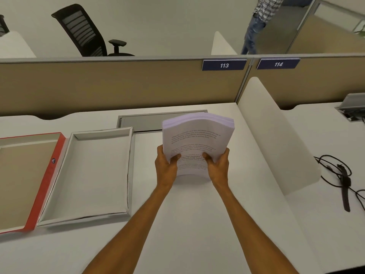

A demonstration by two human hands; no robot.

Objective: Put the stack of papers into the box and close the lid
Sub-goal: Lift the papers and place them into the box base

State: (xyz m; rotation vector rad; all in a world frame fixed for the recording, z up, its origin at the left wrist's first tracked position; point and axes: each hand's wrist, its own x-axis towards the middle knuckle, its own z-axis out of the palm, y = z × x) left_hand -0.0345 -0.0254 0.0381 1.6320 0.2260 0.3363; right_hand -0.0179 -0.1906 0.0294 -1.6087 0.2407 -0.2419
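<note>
A thick stack of printed papers (197, 135) is held up above the white desk, its far end bowed upward. My left hand (165, 165) grips its near left edge and my right hand (218, 165) grips its near right edge, thumbs on top of the page. To the left lies the open white box (130, 165), shallow and with nothing inside. Its red-edged lid (47, 180) lies upside down just left of the box, touching it. The stack is to the right of the box, apart from it.
A grey cable hatch (142, 121) sits in the desk behind the box. A white divider (276, 139) stands to the right, with black cables and a strap (343, 180) beyond it. Beige partition panels (118, 86) close off the back; a person stands far behind.
</note>
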